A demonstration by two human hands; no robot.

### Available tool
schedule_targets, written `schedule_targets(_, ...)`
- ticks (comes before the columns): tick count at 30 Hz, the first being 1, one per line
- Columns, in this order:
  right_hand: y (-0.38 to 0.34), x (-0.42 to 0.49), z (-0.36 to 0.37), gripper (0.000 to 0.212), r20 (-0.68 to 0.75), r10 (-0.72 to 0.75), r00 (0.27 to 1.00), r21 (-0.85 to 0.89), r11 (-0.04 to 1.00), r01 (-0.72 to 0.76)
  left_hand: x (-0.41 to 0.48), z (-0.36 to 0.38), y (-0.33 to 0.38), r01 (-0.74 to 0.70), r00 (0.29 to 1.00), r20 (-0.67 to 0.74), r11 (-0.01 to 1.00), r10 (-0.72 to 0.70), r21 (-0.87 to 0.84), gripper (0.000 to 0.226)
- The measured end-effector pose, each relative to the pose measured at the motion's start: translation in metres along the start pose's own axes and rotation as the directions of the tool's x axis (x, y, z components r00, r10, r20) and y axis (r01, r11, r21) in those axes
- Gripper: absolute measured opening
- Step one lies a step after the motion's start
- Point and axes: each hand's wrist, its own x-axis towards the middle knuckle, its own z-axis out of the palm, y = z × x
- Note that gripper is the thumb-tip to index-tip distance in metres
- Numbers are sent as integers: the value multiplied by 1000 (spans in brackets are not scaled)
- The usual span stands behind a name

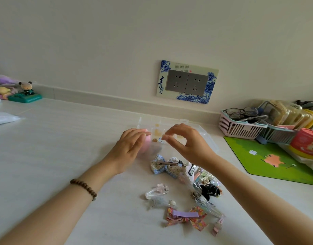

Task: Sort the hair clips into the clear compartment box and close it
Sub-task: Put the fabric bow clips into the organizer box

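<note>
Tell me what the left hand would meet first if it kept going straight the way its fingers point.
Probably the clear compartment box: the left hand points up-right toward it, fingertips already near the pink item at its edge. Depth is unclear.

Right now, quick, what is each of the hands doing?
Left hand: open, fingers extended by the clear compartment box, holding nothing visible.
Right hand: thumb and forefinger nearly pinched; any clip between them cannot be told.

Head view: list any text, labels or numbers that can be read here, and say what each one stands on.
"青": large dark blue character on the decorative socket surround.
Smaller characters beside it and the fine columns along the surround's top: too small to read.
Print on the green figurine base: blurred.
Print on the red and yellow canister: unreadable.
</note>
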Motion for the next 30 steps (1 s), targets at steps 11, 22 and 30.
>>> schedule_targets(11,-6,-31,7,35,305,175,936,-312,947,-75,-1,2,0,-22,1000,1,997,22,80,78)
schedule_targets(22,-19,-13,7,17,188,395,899,684,604,-409,3,-5,18,-151,978,-145,988,150,3,59)
schedule_targets(30,-7,23,-5,30,329,529,783,785,308,-537,1,0,8,-64,997,-34,998,64,20,77)
